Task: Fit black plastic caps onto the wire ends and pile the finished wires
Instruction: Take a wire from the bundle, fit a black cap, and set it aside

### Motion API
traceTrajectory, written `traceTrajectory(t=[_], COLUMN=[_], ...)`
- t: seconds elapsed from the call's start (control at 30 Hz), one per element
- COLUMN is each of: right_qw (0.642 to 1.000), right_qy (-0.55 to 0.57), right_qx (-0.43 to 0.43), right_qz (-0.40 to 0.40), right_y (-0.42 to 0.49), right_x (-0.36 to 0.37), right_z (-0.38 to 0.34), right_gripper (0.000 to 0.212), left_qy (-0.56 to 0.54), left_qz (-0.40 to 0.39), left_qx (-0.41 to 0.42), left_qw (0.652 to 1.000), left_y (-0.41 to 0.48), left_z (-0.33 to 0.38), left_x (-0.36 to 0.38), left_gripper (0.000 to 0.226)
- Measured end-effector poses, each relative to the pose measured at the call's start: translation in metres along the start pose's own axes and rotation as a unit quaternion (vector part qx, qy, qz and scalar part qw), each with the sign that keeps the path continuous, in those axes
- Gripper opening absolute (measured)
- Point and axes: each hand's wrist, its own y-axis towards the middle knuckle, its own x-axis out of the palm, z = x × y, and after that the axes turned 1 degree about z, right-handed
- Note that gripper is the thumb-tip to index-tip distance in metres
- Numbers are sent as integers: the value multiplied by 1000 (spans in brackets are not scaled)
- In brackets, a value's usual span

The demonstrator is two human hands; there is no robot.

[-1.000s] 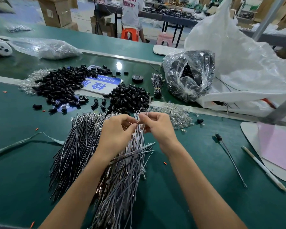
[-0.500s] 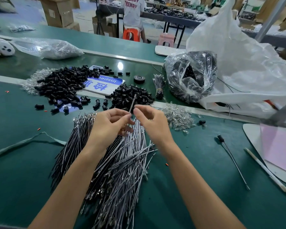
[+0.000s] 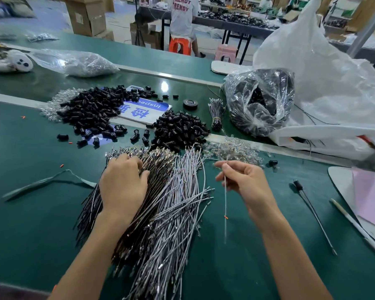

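A large heap of grey and black wires lies on the green table in front of me. My left hand rests on the heap's black wires, fingers curled at their metal ends. My right hand pinches a single grey wire that hangs down from it, to the right of the heap. Two heaps of black plastic caps lie behind the wires, a wide one at the left and a smaller one in the middle. One capped wire lies alone at the right.
Small clear parts are scattered behind my right hand. A clear bag of black parts and a big white bag stand at the back right. A white pen and pink paper lie at the right edge. A person sits at a far table.
My hands were together over the heap on one wire. They have parted: the right hand drew a grey wire out to the right, the left hand dropped onto the black wires.
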Motion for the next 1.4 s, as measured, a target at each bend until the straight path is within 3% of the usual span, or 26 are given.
traceTrajectory(t=[0.2,0.43,0.8,0.97,1.23,1.4], right_qw=[1000,1000,997,996,985,976], right_qy=[3,4,-10,-2,29,98], right_qx=[2,-6,-24,-38,-103,-51], right_qz=[-13,-25,-68,-78,-137,-188], right_y=[-9,-10,-9,-9,-18,-21], right_x=[-3,-2,6,16,48,56], right_z=[6,5,0,-6,-28,-30], right_gripper=[16,15,20,19,16,18], left_qy=[-18,-164,-333,-449,-639,-651], left_qz=[8,-30,55,66,5,17], left_qx=[-16,-68,-39,-24,-54,-101], left_qw=[1000,984,940,891,767,752], left_y=[6,11,26,33,40,34], left_z=[9,8,23,34,71,81], left_x=[1,-7,-33,-46,-57,-38], left_gripper=[3,14,22,24,12,9])
